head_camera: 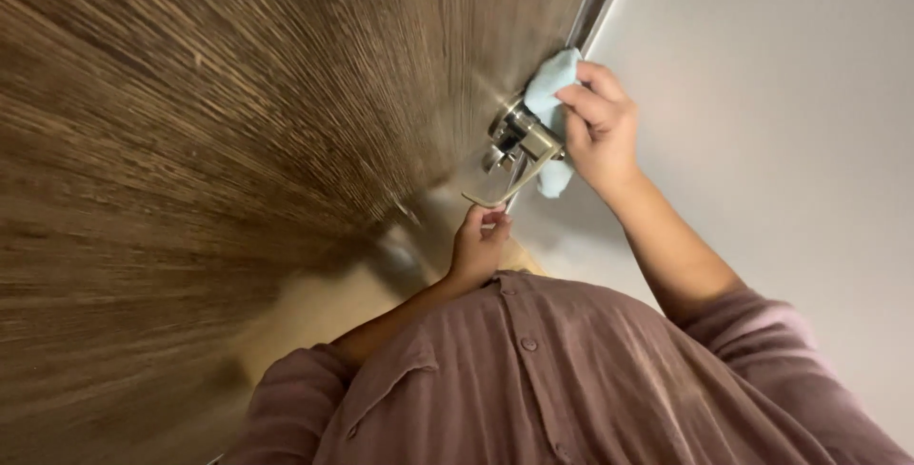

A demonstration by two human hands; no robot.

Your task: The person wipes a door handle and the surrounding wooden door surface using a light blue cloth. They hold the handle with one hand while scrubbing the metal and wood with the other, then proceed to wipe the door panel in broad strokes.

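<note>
Mauve shirt [562,379] nearest; right hand [602,127] with blue cloth [550,94] against door handle [519,146].

From my remote seat I see a dark brown, streaky wood-grain door [190,141] filling everything from nine to twelve o'clock, a plain pale grey wall [790,141] from one to four o'clock, and a blurred tan floor [314,308] near seven o'clock, softly lit.
</note>
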